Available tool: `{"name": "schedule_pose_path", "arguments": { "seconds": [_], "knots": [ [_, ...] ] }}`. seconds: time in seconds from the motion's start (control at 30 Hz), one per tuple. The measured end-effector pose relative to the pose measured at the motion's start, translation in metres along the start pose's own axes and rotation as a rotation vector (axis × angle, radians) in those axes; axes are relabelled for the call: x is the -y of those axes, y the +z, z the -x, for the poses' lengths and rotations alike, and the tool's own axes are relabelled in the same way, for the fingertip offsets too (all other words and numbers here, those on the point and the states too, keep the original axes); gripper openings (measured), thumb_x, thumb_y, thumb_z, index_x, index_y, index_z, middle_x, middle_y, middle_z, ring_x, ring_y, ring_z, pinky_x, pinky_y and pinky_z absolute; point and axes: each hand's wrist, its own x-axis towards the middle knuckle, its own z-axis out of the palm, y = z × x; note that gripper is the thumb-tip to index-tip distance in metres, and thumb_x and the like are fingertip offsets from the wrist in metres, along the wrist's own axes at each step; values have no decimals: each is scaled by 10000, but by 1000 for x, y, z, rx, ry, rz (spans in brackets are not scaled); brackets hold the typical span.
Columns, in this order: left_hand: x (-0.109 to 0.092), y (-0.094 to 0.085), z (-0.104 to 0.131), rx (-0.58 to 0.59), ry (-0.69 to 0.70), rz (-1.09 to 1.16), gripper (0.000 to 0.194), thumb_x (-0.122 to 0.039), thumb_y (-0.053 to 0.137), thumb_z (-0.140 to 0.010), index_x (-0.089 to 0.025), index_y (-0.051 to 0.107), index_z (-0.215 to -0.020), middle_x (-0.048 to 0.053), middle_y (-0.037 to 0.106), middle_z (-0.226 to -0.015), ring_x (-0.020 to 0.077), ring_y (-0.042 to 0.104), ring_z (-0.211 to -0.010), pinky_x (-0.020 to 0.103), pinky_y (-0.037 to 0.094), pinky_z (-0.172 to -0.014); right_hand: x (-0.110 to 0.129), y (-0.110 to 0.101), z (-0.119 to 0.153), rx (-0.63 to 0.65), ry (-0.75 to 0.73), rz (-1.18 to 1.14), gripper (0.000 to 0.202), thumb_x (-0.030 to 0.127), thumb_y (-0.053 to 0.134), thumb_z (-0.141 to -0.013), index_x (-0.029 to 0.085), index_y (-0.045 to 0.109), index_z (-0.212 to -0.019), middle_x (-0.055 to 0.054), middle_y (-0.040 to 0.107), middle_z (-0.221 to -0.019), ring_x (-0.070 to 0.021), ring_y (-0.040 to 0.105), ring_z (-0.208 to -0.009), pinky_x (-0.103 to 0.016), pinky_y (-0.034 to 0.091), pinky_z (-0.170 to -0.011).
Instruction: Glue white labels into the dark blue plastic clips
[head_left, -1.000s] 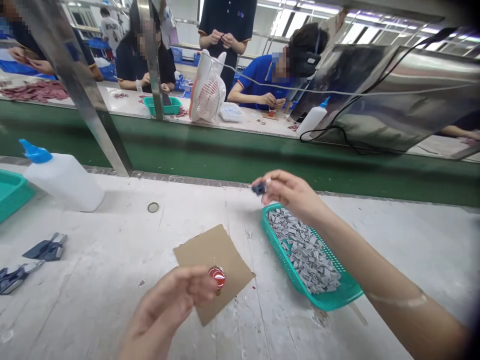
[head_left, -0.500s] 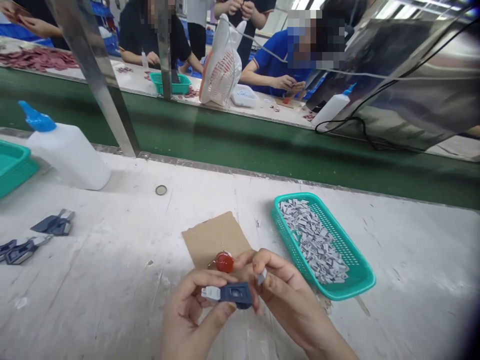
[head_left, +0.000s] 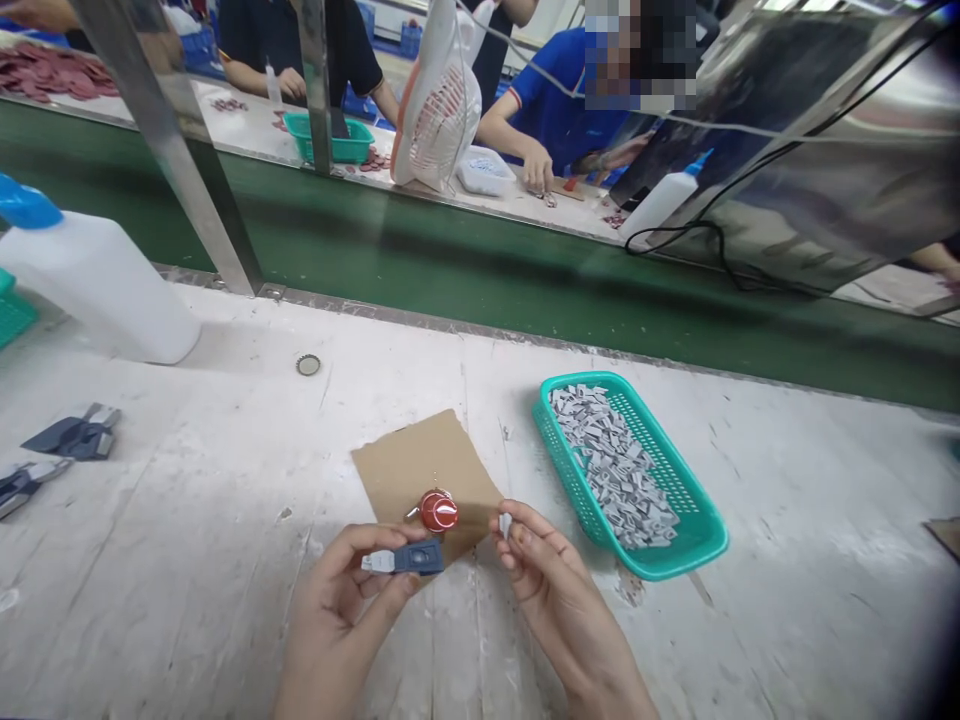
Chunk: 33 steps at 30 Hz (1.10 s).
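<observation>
Between the thumb and fingers of my left hand (head_left: 351, 592) is a dark blue plastic part (head_left: 418, 558) with a light grey end pointing left and a small recess on its face. My right hand (head_left: 546, 580) pinches a small grey plastic piece (head_left: 505, 524), held apart from the blue part. Just beyond the hands, a round red cap-like thing (head_left: 439, 510) rests on a square of brown cardboard (head_left: 420, 455). To the right, a green basket (head_left: 701, 545) holds many small grey pieces (head_left: 611, 465).
At left stand a white bottle with a blue nozzle (head_left: 105, 285) and part of a green basket (head_left: 13, 312). Dark blue parts (head_left: 79, 435) lie nearby, and a bottle cap (head_left: 308, 365) is farther back. Beyond a metal post (head_left: 176, 150), co-workers sit at another bench.
My hands have moved apart, the grey piece now farther from the blue part. The camera view has shifted slightly. Across the bench, the co-worker in blue has lowered one hand to the table.
</observation>
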Motion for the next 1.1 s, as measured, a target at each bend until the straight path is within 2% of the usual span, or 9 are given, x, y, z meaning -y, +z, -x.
{"name": "schedule_pose_path", "arguments": {
  "seconds": [0.13,0.3,0.43,0.57,0.7,0.87,1.1],
  "knots": [
    [7,-5,1,29,2,-38,113,-280,779,-781,-250,719,-871,-1,776,-956,140,704,-951,156,560,-758,-3,-4,-5,-1,-100,192,272,295,903,-630,194,771,-846,-52,746,-795,-126,644,-632,-212,560,-616],
    [16,-9,4,29,-18,-98,100,-277,758,-796,-240,717,-879,20,772,-971,168,707,-967,195,571,-774,-5,-5,-8,32,-233,509,269,373,814,-749,236,776,-977,-79,769,-943,-211,707,-856,-327,592,-791],
    [22,-12,5,49,7,-152,93,-277,733,-813,-230,720,-891,42,766,-981,192,700,-977,230,573,-782,-4,1,-5,61,-453,762,185,359,721,-836,266,783,-984,-71,723,-1052,-233,675,-986,-330,601,-804],
    [23,-14,3,77,31,-201,74,-240,709,-821,-237,719,-894,36,767,-978,196,698,-981,242,569,-791,-2,9,-2,89,-618,962,192,300,665,-888,276,753,-1057,-61,720,-1016,-229,687,-924,-341,603,-770],
    [23,-16,2,98,21,-209,88,-214,694,-826,-245,712,-906,26,766,-994,194,696,-990,250,566,-803,2,15,0,115,-753,1118,154,256,634,-914,278,741,-1022,-56,724,-1001,-240,682,-935,-367,571,-810],
    [24,-18,1,119,14,-201,105,-212,686,-829,-239,717,-926,37,764,-1008,209,693,-1005,281,572,-824,4,20,0,168,-818,1222,169,231,602,-930,281,736,-1021,-62,701,-994,-237,679,-932,-353,562,-805],
    [24,-18,2,119,13,-153,111,-206,697,-821,-239,719,-924,37,762,-1000,206,694,-1001,285,578,-832,6,26,-1,203,-817,1288,173,194,589,-935,254,723,-1028,-57,681,-961,-207,684,-891,-294,549,-747]
  ]
}}
